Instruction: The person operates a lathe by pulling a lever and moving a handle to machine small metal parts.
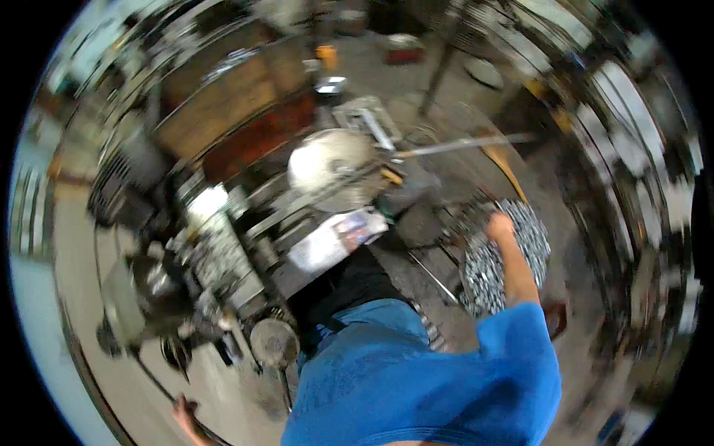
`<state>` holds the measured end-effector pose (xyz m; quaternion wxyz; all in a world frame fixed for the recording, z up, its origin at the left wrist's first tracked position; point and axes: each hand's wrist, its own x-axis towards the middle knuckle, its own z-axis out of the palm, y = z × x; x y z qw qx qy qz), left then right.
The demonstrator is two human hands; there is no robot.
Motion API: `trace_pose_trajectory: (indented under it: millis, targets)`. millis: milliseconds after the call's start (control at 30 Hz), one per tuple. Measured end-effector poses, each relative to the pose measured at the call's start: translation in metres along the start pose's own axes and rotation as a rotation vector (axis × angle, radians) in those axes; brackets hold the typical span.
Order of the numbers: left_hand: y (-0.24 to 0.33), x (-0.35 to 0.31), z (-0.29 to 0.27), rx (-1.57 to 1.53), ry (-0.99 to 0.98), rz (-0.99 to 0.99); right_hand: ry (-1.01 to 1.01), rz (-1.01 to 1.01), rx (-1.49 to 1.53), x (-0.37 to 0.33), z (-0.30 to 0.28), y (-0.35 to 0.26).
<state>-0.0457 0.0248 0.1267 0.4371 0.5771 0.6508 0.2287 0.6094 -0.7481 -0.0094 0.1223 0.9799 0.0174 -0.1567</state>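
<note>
My left hand [186, 413] is at the lower left, with its fingers around a long dark rod [152, 379] that runs up to the machine. My right arm reaches forward to a heap of small shiny metal pieces [485, 276]. Over the far part of that heap is my right hand [500, 226], its fingers smeared by motion, so whether it holds a piece cannot be made out. A crumpled white cloth or bag [327, 245] with a coloured patch lies in front of my dark-trousered lap.
A machine with a motor [134, 167] and metal bed [227, 256] stands at the left. Ahead are a large pale disc [331, 165] and a brown bin [223, 111]. A long bar [465, 146] sticks out rightward; stacked stock [632, 111] lines the right side.
</note>
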Motion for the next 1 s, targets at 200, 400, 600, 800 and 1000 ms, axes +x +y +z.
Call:
trace_pose_trajectory:
  millis: [200, 400, 600, 800, 1000]
  targets:
    - [0.018, -0.031, 0.006, 0.068, 0.003, 0.06, -0.048, -0.036, 0.037, 0.022, 0.0, -0.006]
    - [0.02, -0.04, 0.01, -0.065, -0.005, 0.053, -0.033, 0.059, 0.01, 0.008, -0.004, -0.017]
    - [0.024, -0.039, 0.016, -0.126, -0.015, 0.107, 0.251, -0.156, 0.229, 0.011, 0.008, -0.006]
    - [0.019, -0.04, 0.014, -0.115, -0.005, 0.098, 0.472, -0.612, 0.938, -0.063, -0.139, -0.136]
    - [0.023, -0.04, 0.013, 0.077, 0.032, 0.191, 0.23, -1.396, 0.948, -0.207, -0.311, -0.366]
